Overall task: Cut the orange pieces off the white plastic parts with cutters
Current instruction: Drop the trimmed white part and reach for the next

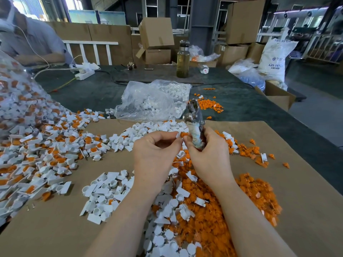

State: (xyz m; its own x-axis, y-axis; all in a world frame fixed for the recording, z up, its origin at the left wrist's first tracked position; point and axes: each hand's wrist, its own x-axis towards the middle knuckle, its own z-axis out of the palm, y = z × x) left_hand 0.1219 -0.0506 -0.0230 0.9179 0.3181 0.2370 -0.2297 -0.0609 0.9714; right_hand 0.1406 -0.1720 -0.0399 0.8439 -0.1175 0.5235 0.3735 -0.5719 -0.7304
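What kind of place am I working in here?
Most likely a factory floor or plastics workshop: stacked cardboard boxes behind the table, a white resin sack printed ABS, and heaps of white plastic parts and cut orange pieces across the bench.

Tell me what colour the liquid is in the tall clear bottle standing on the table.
Yellowish olive, seen in the head view inside the tall clear bottle.

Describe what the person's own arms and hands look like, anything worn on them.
Both forearms are bare as far as the picture shows, no sleeves in view. The left hand and right hand wear no gloves, rings, watch or bands.
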